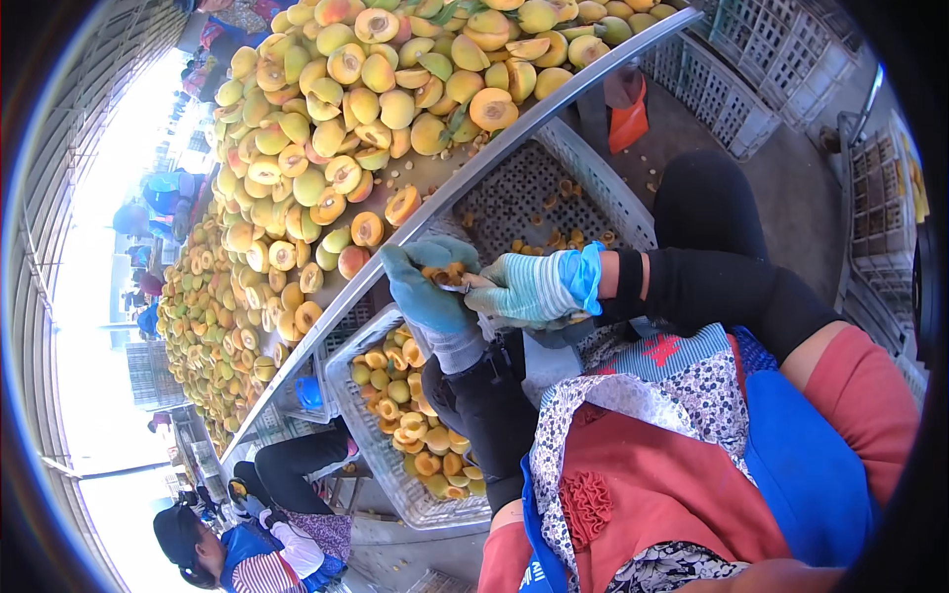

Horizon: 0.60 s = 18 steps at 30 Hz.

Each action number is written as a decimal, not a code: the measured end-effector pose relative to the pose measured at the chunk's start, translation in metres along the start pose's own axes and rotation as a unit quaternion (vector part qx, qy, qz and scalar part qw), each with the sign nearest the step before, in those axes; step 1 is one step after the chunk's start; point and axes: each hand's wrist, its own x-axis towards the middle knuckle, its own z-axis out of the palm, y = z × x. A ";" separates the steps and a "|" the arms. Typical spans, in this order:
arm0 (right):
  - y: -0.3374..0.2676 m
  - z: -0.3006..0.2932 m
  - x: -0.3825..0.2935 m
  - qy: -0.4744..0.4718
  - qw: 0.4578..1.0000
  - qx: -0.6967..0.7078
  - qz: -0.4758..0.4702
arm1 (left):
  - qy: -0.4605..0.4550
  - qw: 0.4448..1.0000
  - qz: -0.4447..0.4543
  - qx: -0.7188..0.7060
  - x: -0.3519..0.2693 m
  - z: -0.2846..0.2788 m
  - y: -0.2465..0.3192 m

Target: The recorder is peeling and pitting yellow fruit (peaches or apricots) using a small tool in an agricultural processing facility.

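Note:
My left hand (434,285), in a green coated work glove, holds a piece of yellow peach (443,273), brownish at its centre and partly covered by the fingers. Up against that fruit is a small metal pitting tool (454,288) in my right hand (519,285). The right glove is striped and has a blue band at the wrist. Both hands meet just off the metal rim (474,178) of the sorting table. Below them, a grey plastic crate (623,200) contains pits and scraps (567,239). The tool's handle is hidden in my right fist.
Halved peaches (319,148) are heaped over the table. A white crate (371,474) of peach halves (422,422) stands by my left forearm. A co-worker (259,548) sits at lower left. Stacked crates (778,59) and a loaded cart (882,215) stand at right.

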 end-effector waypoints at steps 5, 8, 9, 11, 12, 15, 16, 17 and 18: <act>-0.009 -0.001 -0.006 -0.039 0.993 0.070 0.091 | 0.012 1.000 -0.020 -0.009 -0.004 0.001 0.001; -0.009 -0.007 -0.008 -0.049 0.987 0.113 0.105 | 0.065 0.996 -0.036 -0.055 -0.006 0.012 -0.004; -0.004 -0.007 -0.005 -0.009 0.999 0.027 0.036 | 0.079 0.994 -0.041 -0.060 -0.007 0.014 -0.005; 0.014 -0.007 0.007 0.076 0.982 -0.144 -0.101 | 0.077 0.994 -0.057 -0.056 -0.007 0.017 -0.008; 0.008 -0.008 0.001 0.076 0.982 -0.151 -0.084 | 0.068 0.994 -0.065 -0.046 -0.008 0.015 -0.009; 0.015 0.000 0.000 0.020 0.999 -0.008 -0.026 | 0.003 0.994 -0.070 -0.085 -0.010 0.007 -0.010; 0.007 -0.005 -0.009 -0.064 0.991 0.096 0.073 | -0.026 0.991 -0.068 -0.110 -0.010 0.004 -0.010; 0.010 -0.007 -0.008 -0.130 0.968 0.191 0.100 | -0.055 0.976 -0.097 -0.188 -0.009 0.002 -0.009; 0.014 -0.009 -0.006 -0.194 0.931 0.282 0.124 | -0.086 0.953 -0.123 -0.263 -0.008 0.002 -0.007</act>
